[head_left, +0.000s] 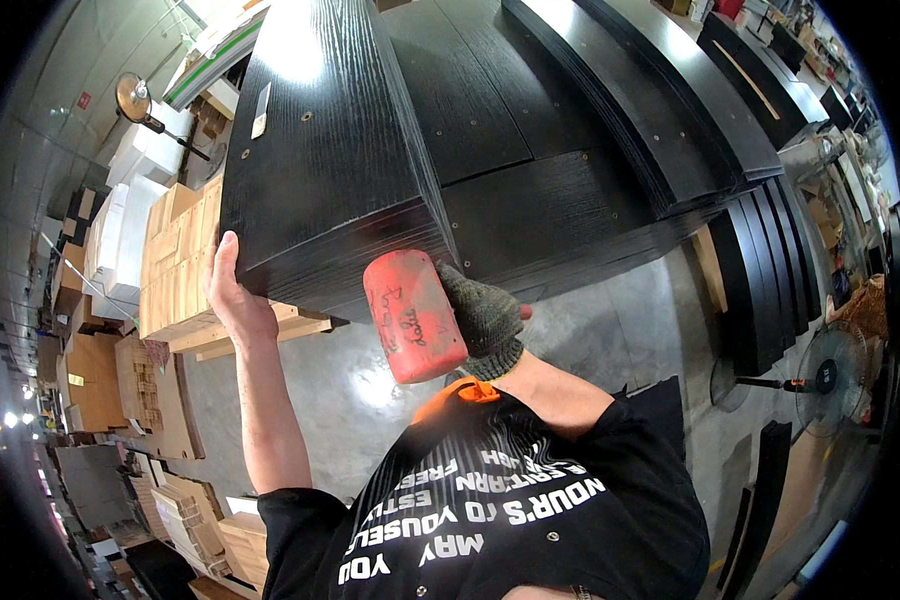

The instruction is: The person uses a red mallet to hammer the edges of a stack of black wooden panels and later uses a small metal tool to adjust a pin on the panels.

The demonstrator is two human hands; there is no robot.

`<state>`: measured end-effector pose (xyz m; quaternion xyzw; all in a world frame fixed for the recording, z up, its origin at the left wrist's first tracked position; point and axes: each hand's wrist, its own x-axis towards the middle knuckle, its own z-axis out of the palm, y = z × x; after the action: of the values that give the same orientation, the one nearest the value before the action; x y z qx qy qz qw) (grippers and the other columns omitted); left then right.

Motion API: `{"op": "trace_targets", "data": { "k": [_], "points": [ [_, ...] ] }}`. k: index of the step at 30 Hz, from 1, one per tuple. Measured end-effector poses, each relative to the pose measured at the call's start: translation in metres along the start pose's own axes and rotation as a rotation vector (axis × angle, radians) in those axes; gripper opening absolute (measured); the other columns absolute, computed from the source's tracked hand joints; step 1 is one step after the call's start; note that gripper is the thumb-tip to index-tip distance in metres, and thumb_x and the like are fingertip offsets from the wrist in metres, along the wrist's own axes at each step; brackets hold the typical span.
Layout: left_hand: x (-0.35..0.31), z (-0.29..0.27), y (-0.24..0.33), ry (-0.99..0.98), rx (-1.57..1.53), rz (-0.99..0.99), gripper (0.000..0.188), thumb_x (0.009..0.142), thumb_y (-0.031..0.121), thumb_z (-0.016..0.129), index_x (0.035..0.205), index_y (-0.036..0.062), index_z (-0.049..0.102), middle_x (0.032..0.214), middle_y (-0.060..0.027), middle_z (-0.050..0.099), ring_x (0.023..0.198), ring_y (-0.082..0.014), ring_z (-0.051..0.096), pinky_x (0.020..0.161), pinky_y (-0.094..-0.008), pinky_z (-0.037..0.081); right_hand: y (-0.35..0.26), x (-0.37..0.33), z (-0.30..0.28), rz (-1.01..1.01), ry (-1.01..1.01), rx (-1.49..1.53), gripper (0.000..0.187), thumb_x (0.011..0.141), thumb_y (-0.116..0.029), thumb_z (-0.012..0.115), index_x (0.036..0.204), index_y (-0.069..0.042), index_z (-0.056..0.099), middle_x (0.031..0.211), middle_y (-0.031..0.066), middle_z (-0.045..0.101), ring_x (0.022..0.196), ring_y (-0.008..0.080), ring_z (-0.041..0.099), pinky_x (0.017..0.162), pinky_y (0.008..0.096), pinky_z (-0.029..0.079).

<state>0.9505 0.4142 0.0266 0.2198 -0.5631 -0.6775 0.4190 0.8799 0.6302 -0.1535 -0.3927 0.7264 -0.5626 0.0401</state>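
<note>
Edge: left hand [242,308] touched black box [320,170] at near left corner, grasp unclear | gloved right hand [485,318] gripped red mallet [415,318] | grey floor [350,420] spread nearer

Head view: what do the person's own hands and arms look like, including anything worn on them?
The left hand is ungloved. The right hand wears a dark grey-green knitted glove that ends in a cuff at the wrist. Both forearms are bare below short black sleeves; no cables show on them.
</note>
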Motion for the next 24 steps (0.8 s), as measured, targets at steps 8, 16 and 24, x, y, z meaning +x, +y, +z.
{"op": "trace_targets", "data": {
  "k": [8, 16, 24],
  "points": [
    [0.000, -0.007, -0.001, 0.004, -0.011, -0.061, 0.033, 0.084, 0.020, 0.059, 0.112, 0.0006, 0.058, 0.105, -0.0072, 0.060, 0.096, -0.0182, 0.058, 0.083, -0.0307, 0.046, -0.010, 0.005, 0.001, -0.008, 0.110, -0.327, 0.045, 0.078, -0.037, 0.065, 0.113, -0.009, 0.058, 0.078, 0.0114, 0.067, 0.064, 0.0259, 0.065, 0.058, 0.0365, 0.052],
    [0.000, 0.004, -0.001, -0.001, -0.018, -0.058, 0.037, 0.084, 0.022, 0.059, 0.113, -0.0015, 0.057, 0.105, -0.0081, 0.060, 0.097, -0.0174, 0.056, 0.085, -0.0301, 0.045, 0.060, -0.010, 0.047, -0.057, 0.200, 0.198, 0.039, 0.079, -0.034, 0.064, 0.109, -0.008, 0.059, 0.078, 0.0102, 0.067, 0.064, 0.0261, 0.065, 0.058, 0.0362, 0.052],
    [-0.004, -0.008, 0.006, -0.046, 0.101, -0.051, 0.043, 0.088, 0.024, 0.057, 0.122, -0.0021, 0.052, 0.118, -0.0106, 0.055, 0.107, -0.0187, 0.053, 0.092, -0.0321, 0.042, -0.020, 0.000, 0.004, 0.036, 0.071, -0.316, 0.035, 0.080, -0.041, 0.060, 0.100, -0.013, 0.065, 0.076, 0.0118, 0.066, 0.064, 0.0305, 0.064, 0.058, 0.0395, 0.050]
  ]
}}
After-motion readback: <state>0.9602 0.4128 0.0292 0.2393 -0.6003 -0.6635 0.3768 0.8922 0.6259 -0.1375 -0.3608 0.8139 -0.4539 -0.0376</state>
